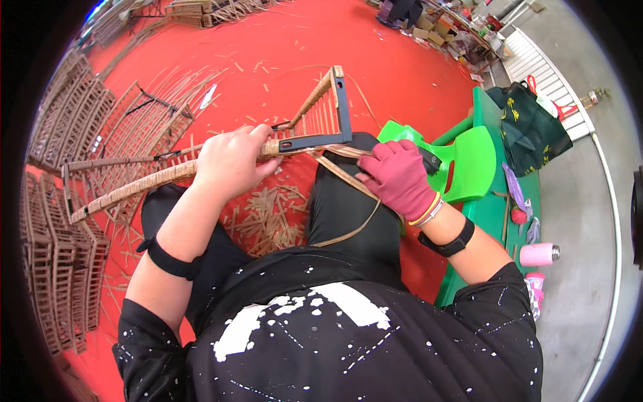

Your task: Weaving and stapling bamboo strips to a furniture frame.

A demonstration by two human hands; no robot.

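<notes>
Across my lap lies a woven rattan frame with a black metal bracket at its right corner. My bare left hand is wrapped round the frame's wrapped bar, just left of the bracket. My right hand, in a dark pink glove, is closed on a tan rattan strip that leads from the bar beside the bracket. The strip's loose end curves down over my dark trouser leg. The tips of my right fingers are partly hidden.
Stacked rattan frames stand along the left. Cut strip pieces litter the red floor between my legs. To the right are a green plastic chair, a green table, a dark green bag and a pink bottle.
</notes>
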